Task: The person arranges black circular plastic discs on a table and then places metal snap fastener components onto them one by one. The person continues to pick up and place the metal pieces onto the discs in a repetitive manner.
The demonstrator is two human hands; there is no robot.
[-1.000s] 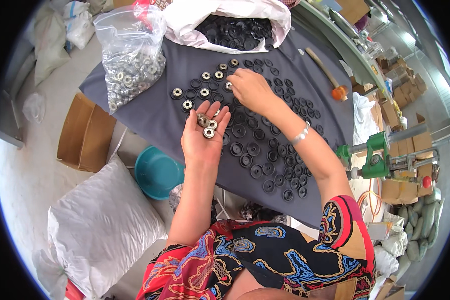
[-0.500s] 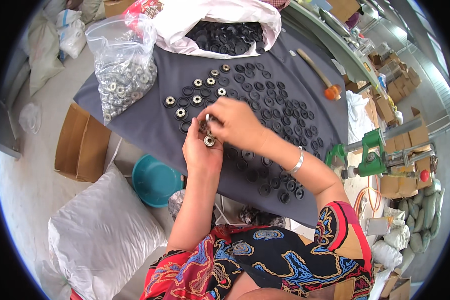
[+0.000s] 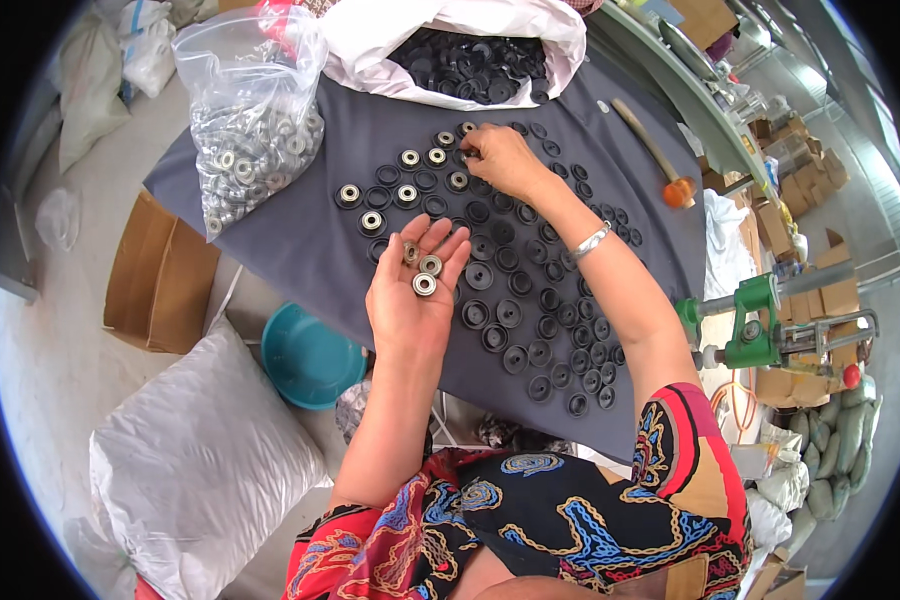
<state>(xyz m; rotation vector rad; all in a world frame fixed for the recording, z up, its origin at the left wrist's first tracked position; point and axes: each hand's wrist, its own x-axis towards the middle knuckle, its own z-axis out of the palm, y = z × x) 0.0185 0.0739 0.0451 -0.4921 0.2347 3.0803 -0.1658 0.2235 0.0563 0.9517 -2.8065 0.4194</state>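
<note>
My left hand (image 3: 410,295) lies palm up, fingers spread, cradling three steel bearings (image 3: 423,268) near the bench's front edge, while my right hand (image 3: 498,160) pinches one into a black cup (image 3: 467,155) toward the back edge; next, I judge, pick another bearing.

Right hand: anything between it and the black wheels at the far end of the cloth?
Nothing visible. The right hand is already down on the far row of black wheels, fingertips at one beside the wheels fitted with bearings. The left hand holds spare bearings palm-up, nearer the body and clear of it.
</note>
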